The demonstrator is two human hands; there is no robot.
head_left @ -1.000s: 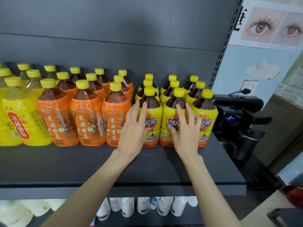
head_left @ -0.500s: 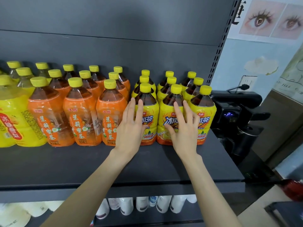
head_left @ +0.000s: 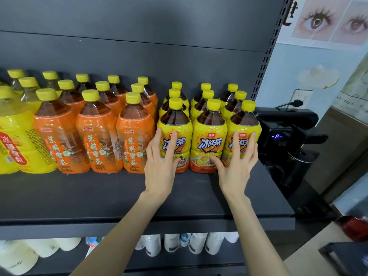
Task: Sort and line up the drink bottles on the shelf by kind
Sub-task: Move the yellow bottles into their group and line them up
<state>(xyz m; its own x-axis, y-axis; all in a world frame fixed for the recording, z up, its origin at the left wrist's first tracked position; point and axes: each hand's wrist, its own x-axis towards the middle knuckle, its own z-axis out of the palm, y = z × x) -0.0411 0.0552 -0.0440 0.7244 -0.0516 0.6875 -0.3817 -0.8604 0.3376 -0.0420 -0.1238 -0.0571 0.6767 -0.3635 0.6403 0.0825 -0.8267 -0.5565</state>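
On the dark shelf [head_left: 99, 198] stand rows of bottles with yellow caps. Orange-labelled tea bottles [head_left: 99, 140] fill the middle left. Yellow-labelled iced tea bottles [head_left: 209, 140] stand in three columns at the right. My left hand [head_left: 161, 162] lies flat, fingers spread, against the front left iced tea bottle [head_left: 177, 126]. My right hand [head_left: 237, 164] rests with spread fingers on the front right iced tea bottle [head_left: 244, 124], its thumb at the base of the middle one. Neither hand wraps a bottle.
Large yellow bottles [head_left: 14, 136] stand at the far left. A black machine [head_left: 286, 140] with a lit display sits right of the shelf end. White bottles [head_left: 171, 244] line the lower shelf. The shelf's front strip is bare.
My right hand has moved right, from the middle iced tea bottle to the right one. My left hand stays on the left one. The view has shifted slightly.
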